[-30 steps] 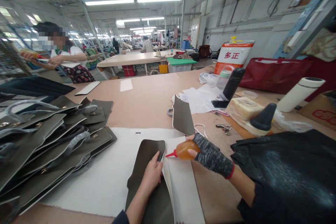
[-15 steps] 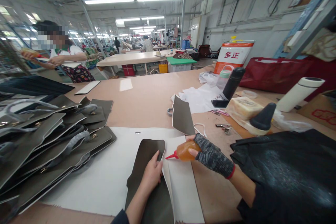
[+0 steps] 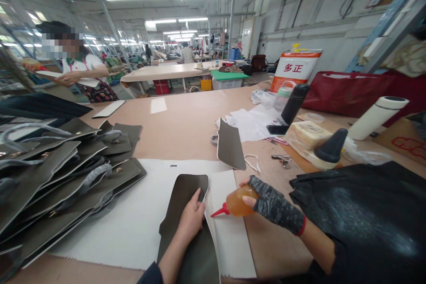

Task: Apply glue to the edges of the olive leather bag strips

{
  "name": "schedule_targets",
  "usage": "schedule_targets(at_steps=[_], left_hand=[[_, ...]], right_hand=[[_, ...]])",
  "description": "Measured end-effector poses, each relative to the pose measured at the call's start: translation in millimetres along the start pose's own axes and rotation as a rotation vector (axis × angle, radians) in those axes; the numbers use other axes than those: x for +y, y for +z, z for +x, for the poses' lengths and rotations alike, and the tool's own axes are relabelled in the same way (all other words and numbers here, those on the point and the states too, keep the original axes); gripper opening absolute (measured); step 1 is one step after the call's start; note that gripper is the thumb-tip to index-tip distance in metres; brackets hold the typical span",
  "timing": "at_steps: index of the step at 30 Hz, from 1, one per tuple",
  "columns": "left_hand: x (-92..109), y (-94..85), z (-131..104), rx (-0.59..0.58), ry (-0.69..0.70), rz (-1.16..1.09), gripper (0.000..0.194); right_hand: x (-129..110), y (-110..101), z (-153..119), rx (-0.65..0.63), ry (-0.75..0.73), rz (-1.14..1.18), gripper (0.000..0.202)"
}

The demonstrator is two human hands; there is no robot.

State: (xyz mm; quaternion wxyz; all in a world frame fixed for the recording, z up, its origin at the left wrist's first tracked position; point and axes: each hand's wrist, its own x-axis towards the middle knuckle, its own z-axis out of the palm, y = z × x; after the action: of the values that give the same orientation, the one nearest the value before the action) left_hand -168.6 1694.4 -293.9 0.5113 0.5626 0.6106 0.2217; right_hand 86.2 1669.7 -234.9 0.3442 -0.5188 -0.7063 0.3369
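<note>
A worker's bare left hand (image 3: 191, 217) is pressing flat on a dark leather panel (image 3: 188, 230), fingers spread loosely along its right edge and pinning it to the white sheet (image 3: 133, 222) that is covering the near part of the long table (image 3: 186, 124). The right hand (image 3: 266, 202), wearing a fingerless knit glove, is gripping an amber squeeze bottle (image 3: 238, 203), its fingers wrapped firmly around the body; the bottle's red nozzle (image 3: 218, 211) is pointing down and left, hovering just beside the panel's right edge.

To the left, a stack of similar dark panels (image 3: 63, 177) with straps and metal fittings is fanning across the tabletop. To the right, a black cloth (image 3: 359, 213) is lying bunched against the worker's arm.

Just beyond the hands, another dark panel (image 3: 230, 146) is standing curled on edge near a pair of small snips (image 3: 282, 159). Farther back, a black cone (image 3: 331, 147) is sitting against a pale block (image 3: 308, 135), with a black flask (image 3: 293, 105), a white flask (image 3: 377, 117) and a red-and-white can (image 3: 294, 69) behind.

At the far left, another person (image 3: 81, 73) is working over a white piece at a neighbouring bench.
</note>
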Motion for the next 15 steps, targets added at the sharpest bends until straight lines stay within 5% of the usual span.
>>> schedule_targets(at_steps=[15], left_hand=[[-0.2, 0.0, -0.8, 0.005, 0.025, 0.026, 0.055]], right_hand=[[0.7, -0.8, -25.9, -0.059, 0.048, 0.099, 0.031]])
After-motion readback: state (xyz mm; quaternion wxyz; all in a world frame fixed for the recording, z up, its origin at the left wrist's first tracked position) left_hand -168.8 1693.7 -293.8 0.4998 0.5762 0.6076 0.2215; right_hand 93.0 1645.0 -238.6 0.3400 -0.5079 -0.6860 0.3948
